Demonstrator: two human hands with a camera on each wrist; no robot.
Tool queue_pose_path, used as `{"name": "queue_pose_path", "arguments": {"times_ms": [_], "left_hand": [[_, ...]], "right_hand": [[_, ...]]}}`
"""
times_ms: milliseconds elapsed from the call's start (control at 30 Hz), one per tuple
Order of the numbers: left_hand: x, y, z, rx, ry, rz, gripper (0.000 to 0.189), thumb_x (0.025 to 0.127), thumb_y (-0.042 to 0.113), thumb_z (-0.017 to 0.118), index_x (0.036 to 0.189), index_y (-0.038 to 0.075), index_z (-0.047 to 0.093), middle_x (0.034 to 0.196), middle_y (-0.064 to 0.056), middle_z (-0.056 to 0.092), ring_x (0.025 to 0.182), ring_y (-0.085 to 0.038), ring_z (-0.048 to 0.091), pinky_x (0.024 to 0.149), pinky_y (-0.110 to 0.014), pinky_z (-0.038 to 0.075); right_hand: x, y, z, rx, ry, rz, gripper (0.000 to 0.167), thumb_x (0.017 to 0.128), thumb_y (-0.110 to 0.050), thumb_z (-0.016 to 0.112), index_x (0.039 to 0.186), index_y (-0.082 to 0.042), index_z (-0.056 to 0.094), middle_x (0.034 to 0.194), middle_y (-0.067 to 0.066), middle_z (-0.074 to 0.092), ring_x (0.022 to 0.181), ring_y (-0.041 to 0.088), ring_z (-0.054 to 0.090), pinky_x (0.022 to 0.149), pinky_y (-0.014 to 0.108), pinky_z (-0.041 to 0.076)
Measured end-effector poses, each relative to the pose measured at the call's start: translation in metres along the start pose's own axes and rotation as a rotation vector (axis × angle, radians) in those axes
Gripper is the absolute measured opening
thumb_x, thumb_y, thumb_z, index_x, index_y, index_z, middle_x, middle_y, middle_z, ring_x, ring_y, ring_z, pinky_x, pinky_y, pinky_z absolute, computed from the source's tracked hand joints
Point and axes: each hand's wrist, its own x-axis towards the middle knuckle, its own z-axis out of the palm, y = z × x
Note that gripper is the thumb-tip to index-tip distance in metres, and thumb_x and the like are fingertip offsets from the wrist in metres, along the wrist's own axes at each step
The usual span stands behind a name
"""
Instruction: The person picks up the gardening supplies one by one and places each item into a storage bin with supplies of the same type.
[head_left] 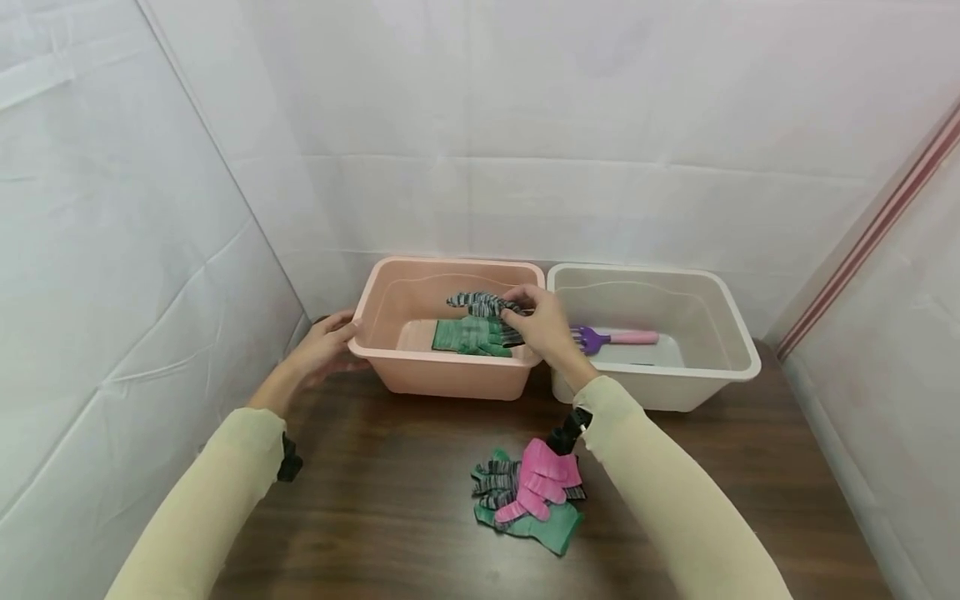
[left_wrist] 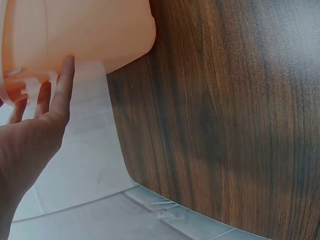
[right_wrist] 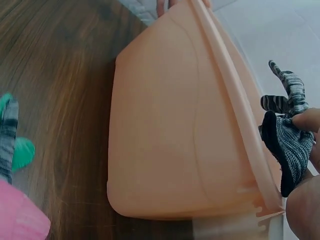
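Over the peach bin (head_left: 450, 379), my right hand (head_left: 543, 321) pinches a black-and-grey striped knit glove (head_left: 480, 303) between thumb and fingers. The right wrist view shows the glove's dark cuff (right_wrist: 275, 145) and its fingers sticking up above the bin's rim. Inside the bin lies a green glove (head_left: 457, 335), partly overlapped by the striped one. My left hand (head_left: 330, 342) holds the bin's left end at the rim. In the left wrist view its fingers (left_wrist: 62, 95) reach up along the end wall.
A white bin (head_left: 720, 375) stands close on the right, holding a purple garden fork (head_left: 592, 340) with a pink handle. On the brown table (head_left: 360, 500) in front lies a pile of gloves: pink (head_left: 543, 475), striped (head_left: 495, 482) and green (head_left: 551, 529). White sheeting surrounds the table.
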Motion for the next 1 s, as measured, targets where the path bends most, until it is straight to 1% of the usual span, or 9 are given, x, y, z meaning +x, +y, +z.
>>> {"name": "queue_pose_path", "arguments": {"times_ms": [100,233,400,567,700,800,867,933,1000], "left_hand": [[0.001,0.0,0.001,-0.001,-0.005,0.005,0.062,0.117,0.027,0.043,0.168,0.003,0.019,0.168,-0.027,0.024,0.148,-0.049,0.036,0.106,-0.061,0.053],[0.001,-0.001,0.001,-0.003,-0.008,0.005,0.062,0.116,0.026,0.043,0.168,0.003,0.019,0.168,-0.027,0.024,0.148,-0.049,0.036,0.106,-0.062,0.052],[0.001,-0.002,0.002,0.002,-0.011,0.006,0.061,0.117,0.026,0.043,0.168,0.003,0.019,0.167,-0.028,0.024,0.147,-0.049,0.037,0.106,-0.062,0.052],[0.0,0.0,0.0,0.008,-0.013,0.01,0.061,0.117,0.026,0.043,0.168,0.002,0.02,0.166,-0.029,0.025,0.145,-0.047,0.039,0.106,-0.062,0.052],[0.0,-0.001,0.0,0.007,-0.02,0.011,0.062,0.116,0.027,0.043,0.168,0.001,0.02,0.166,-0.03,0.025,0.145,-0.048,0.039,0.107,-0.063,0.052],[0.0,-0.002,-0.001,0.007,-0.016,0.006,0.061,0.116,0.026,0.044,0.168,0.002,0.021,0.165,-0.029,0.026,0.143,-0.047,0.042,0.108,-0.063,0.051],[0.0,-0.002,-0.003,0.017,-0.015,0.007,0.062,0.116,0.027,0.045,0.168,0.002,0.021,0.165,-0.029,0.027,0.137,-0.042,0.049,0.108,-0.063,0.051],[0.0,-0.002,-0.003,0.021,-0.011,0.008,0.062,0.116,0.026,0.046,0.168,0.003,0.021,0.164,-0.028,0.028,0.127,-0.033,0.057,0.107,-0.062,0.052],[0.0,-0.002,-0.004,0.025,-0.014,0.013,0.062,0.116,0.026,0.046,0.168,0.003,0.021,0.164,-0.029,0.028,0.117,-0.021,0.062,0.106,-0.061,0.053]], "right_hand": [[0.0,0.003,0.003,0.004,0.006,0.021,0.015,0.098,-0.008,0.077,0.112,-0.008,0.074,0.115,0.011,0.072,0.11,0.029,0.068,0.095,0.044,0.059],[-0.002,0.003,0.007,-0.012,-0.005,0.037,0.014,0.098,-0.011,0.078,0.112,-0.011,0.074,0.114,0.01,0.072,0.108,0.028,0.069,0.093,0.045,0.06],[-0.004,0.004,0.009,-0.044,-0.026,0.034,0.013,0.099,-0.012,0.077,0.111,-0.013,0.073,0.112,0.009,0.072,0.105,0.027,0.069,0.093,0.045,0.059],[-0.004,0.003,0.011,-0.077,-0.03,0.026,0.013,0.099,-0.013,0.077,0.11,-0.012,0.073,0.112,0.007,0.072,0.106,0.026,0.068,0.097,0.043,0.058],[-0.005,0.003,0.012,-0.085,-0.034,0.014,0.014,0.098,-0.013,0.078,0.111,-0.011,0.073,0.113,0.007,0.072,0.107,0.026,0.068,0.097,0.043,0.058],[-0.005,0.004,0.013,-0.08,-0.047,0.006,0.014,0.099,-0.014,0.077,0.113,-0.011,0.073,0.115,0.006,0.071,0.109,0.025,0.067,0.098,0.043,0.057],[-0.004,0.005,0.014,-0.075,-0.056,0.006,0.015,0.101,-0.015,0.075,0.115,-0.012,0.072,0.117,0.006,0.071,0.11,0.024,0.067,0.098,0.042,0.057],[-0.005,0.005,0.014,-0.075,-0.061,0.007,0.015,0.101,-0.015,0.075,0.116,-0.013,0.072,0.118,0.005,0.07,0.112,0.024,0.067,0.099,0.042,0.057],[-0.005,0.005,0.014,-0.072,-0.059,0.005,0.015,0.101,-0.015,0.074,0.116,-0.013,0.072,0.118,0.005,0.07,0.112,0.024,0.067,0.099,0.043,0.057]]}}
